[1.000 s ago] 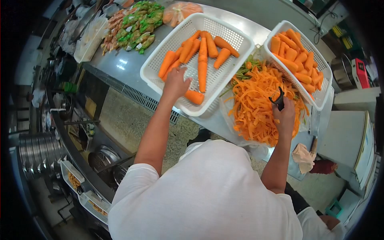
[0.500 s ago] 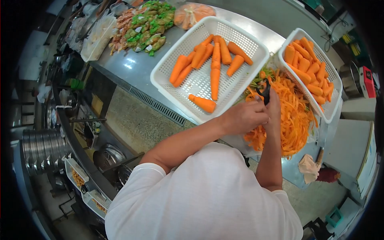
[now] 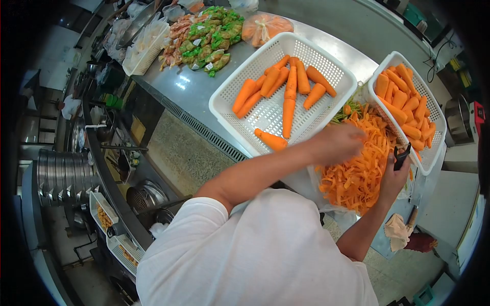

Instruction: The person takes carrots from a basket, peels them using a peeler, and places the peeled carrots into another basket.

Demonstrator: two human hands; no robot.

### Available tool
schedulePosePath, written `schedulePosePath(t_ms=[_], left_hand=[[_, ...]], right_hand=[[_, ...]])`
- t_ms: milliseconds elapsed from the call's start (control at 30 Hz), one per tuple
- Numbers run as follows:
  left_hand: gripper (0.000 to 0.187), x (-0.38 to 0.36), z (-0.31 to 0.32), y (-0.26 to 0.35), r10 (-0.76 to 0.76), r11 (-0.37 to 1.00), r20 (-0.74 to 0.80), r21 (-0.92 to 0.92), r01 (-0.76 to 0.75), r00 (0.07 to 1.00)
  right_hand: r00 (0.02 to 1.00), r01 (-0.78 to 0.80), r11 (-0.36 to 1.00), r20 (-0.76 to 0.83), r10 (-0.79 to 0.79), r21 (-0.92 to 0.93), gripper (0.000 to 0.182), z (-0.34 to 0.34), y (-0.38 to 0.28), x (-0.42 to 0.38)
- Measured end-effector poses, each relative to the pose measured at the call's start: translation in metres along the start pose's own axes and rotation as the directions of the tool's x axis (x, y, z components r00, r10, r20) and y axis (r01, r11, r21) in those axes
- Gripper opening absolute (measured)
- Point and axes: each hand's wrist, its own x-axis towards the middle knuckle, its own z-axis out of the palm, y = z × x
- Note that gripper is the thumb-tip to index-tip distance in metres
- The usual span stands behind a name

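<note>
Here the person, in a white shirt (image 3: 255, 250), leans over the steel desk (image 3: 194, 92), and nearest lies a heap of orange peelings (image 3: 357, 168) on a clear plastic sheet at the desk's edge. The right hand (image 3: 393, 176) sits at the heap's right side, its fingers clenched on a black peeler (image 3: 401, 155) that points up and away from the body. The left hand (image 3: 339, 143) reaches across the body and rests on top of the peelings; whether its fingers are closed on anything cannot be told, since they are blurred and partly sunk in the strips, and no carrot shows in either hand. Just beyond the left hand stands a big white basket (image 3: 229, 109) with unpeeled carrots (image 3: 288, 99), about ten of them, one lying apart near the front rim. To the right, touching the peelings, a smaller white basket (image 3: 433, 153) holds peeled carrots (image 3: 406, 104), cut to short stubs and stacked close. Judged from this, the peeling looks a little past halfway: the stack of finished pieces is larger than what waits in the big basket, which is mostly bare mesh. Farther off, at the desk's back, lie bagged greens (image 3: 212, 35) and a bag of orange produce (image 3: 265, 28).
</note>
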Motion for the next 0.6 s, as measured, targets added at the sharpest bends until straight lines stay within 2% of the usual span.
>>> schedulePosePath(t_ms=[33,67,100,133,167,200,233,267,333,367,400,467,500,533,567,600], left_hand=[[0.014,-0.003,-0.025,-0.011,0.149,0.947,-0.088,0.300,-0.116,0.985],[0.015,-0.003,-0.055,-0.031,0.314,0.792,-0.125,0.581,-0.187,0.941],[0.014,0.003,-0.082,-0.086,0.314,0.687,-0.202,0.723,-0.075,0.928],[0.017,-0.008,-0.115,-0.093,0.142,0.663,-0.344,0.729,0.169,0.928],[0.028,-0.021,-0.143,-0.114,0.067,0.577,-0.462,0.741,0.343,0.885],[0.037,-0.040,-0.159,-0.120,-0.063,0.458,-0.530,0.737,0.497,0.845],[0.046,-0.053,-0.171,-0.125,-0.178,0.314,-0.604,0.713,0.627,0.777],[0.046,-0.061,-0.175,-0.130,-0.179,0.314,-0.612,0.707,0.634,0.771],[0.053,-0.071,-0.179,-0.138,-0.416,0.393,-0.635,0.519,0.759,0.651],[0.053,-0.071,-0.183,-0.142,-0.416,0.394,-0.636,0.518,0.759,0.650],[0.057,-0.069,-0.187,-0.146,-0.431,0.407,-0.623,0.512,0.756,0.653],[0.061,-0.066,-0.190,-0.153,-0.452,0.430,-0.595,0.508,0.747,0.665],[0.059,-0.064,-0.195,-0.150,-0.501,0.635,-0.577,0.261,0.727,0.644],[0.058,-0.060,-0.196,-0.147,-0.550,0.764,-0.540,-0.018,0.645,0.637],[0.058,-0.057,-0.190,-0.146,-0.551,0.768,-0.523,-0.012,0.640,0.650],[0.054,-0.056,-0.182,-0.123,-0.519,0.837,-0.421,-0.426,0.343,0.744]], right_hand=[[0.999,0.048,0.999,-0.006,-0.048,-0.023,0.041,-0.006,0.005,-0.001],[0.996,0.087,0.996,-0.017,-0.087,0.025,0.037,-0.009,0.010,-0.004],[0.996,0.089,0.996,-0.022,-0.089,0.027,0.037,-0.012,0.013,-0.009],[0.999,0.020,0.997,0.034,-0.022,0.070,0.033,-0.015,0.014,-0.016],[0.995,-0.052,0.993,0.095,0.041,0.108,0.028,-0.017,0.016,-0.023],[0.995,-0.046,0.993,0.098,0.036,0.109,0.028,-0.018,0.015,-0.030],[0.985,-0.075,0.988,0.165,0.052,0.137,0.025,-0.016,0.013,-0.036],[0.969,-0.107,0.981,0.236,0.067,0.159,0.022,-0.013,0.011,-0.041],[0.950,-0.142,0.970,0.303,0.078,0.196,0.022,-0.007,0.006,-0.044],[0.926,-0.189,0.956,0.365,0.096,0.227,0.021,-0.006,0.004,-0.047],[0.928,-0.137,0.960,0.371,0.038,0.244,0.020,-0.004,0.000,-0.046],[0.926,-0.135,0.958,0.376,0.031,0.253,0.020,-0.002,-0.003,-0.045],[0.927,-0.127,0.953,0.374,0.016,0.274,0.019,-0.002,-0.004,-0.042],[0.934,-0.103,0.951,0.358,-0.008,0.291,0.020,-0.002,-0.004,-0.041],[0.938,-0.111,0.953,0.345,0.007,0.281,0.020,-0.004,-0.003,-0.041],[0.938,-0.100,0.961,0.348,0.004,0.257,0.020,-0.007,-0.002,-0.041]])
